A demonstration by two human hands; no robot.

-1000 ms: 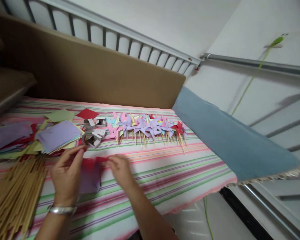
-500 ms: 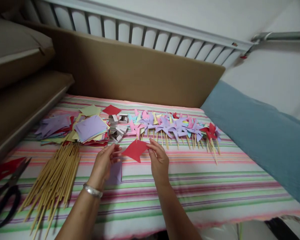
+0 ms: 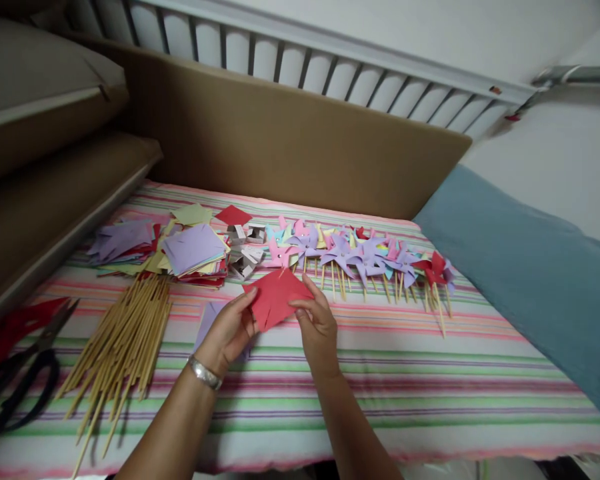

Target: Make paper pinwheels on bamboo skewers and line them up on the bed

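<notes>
We hold a flat square of red paper (image 3: 277,300) between our two hands, lifted over the striped cloth (image 3: 405,373) in front of the pinwheels (image 3: 365,257). Thin slits run inward from its corners, and the surface looks smooth and matte. Our left hand (image 3: 233,333) grips the left side, thumb on top and the other fingers curled beneath; a shiny metal bracelet (image 3: 205,373) rings that wrist. Our right hand (image 3: 320,327) pinches the opposite side, its fingers drawn close together on the edge.

Partly behind our left hand, we see a purple sheet (image 3: 207,323) on the cloth. Farther back lies a stack of paper squares (image 3: 193,250) — purple uppermost, yellow and red edges below — with small, open-sided cardboard boxes (image 3: 245,260) just beside it. The pinwheels spread to the right, their curled paper blades fixed to thin sticks. On our left, slender round wooden sticks (image 3: 125,333) fan out in a loose bundle, and near them rest scissors (image 3: 27,380) with dark looped handles. A plain brown board (image 3: 280,140) stands upright behind everything.
</notes>
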